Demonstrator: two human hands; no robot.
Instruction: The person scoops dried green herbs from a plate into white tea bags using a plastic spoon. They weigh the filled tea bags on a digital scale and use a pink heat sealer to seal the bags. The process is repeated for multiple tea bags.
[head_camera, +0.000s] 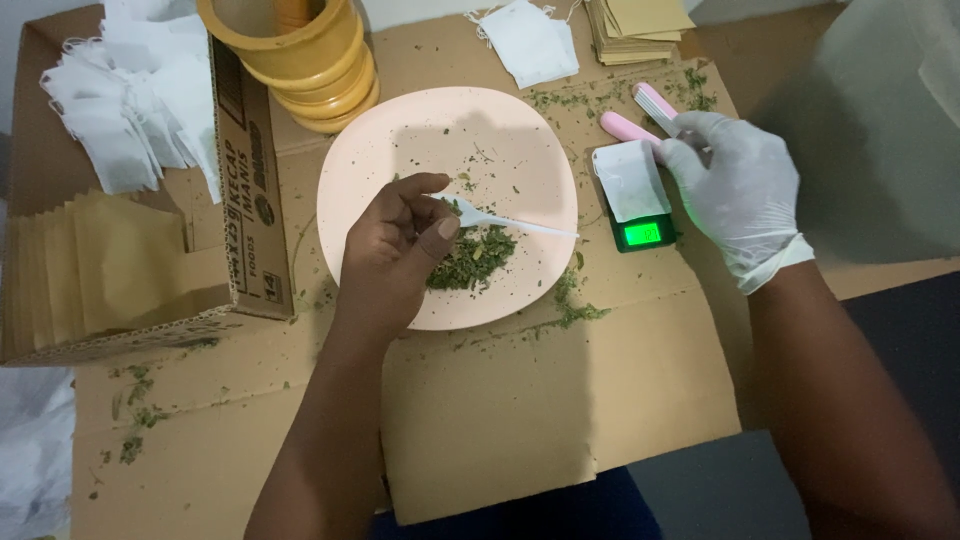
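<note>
Left hand: your bare left hand hovers over the near-left part of the plate, fingers curled together and pinched on the handle of a white plastic fork.
Fork: it lies nearly level, its handle running right across the plate toward the scale, its head end at your fingertips just above the herbs.
Herbs: a small heap of dried green leaf sits on the plate just right of your left hand, below the fork; loose flecks are scattered over the rest of the plate.
Plate: the pale pink plate rests on flattened brown cardboard, which carries green crumbs near the plate's right rim and at the near-left corner.
Right hand: your gloved right hand rests just right of the scale, fingers closed on the pink tool and touching the top edge of the small white bag.
White bag: it lies on the platform of the small pocket scale, whose display glows green.
Left side: an open carton holds brown paper envelopes, with white filter bags piled behind.
Far side: stacked yellow bowls stand beyond the plate; another white bag and a stack of brown envelopes lie at the far edge.
</note>
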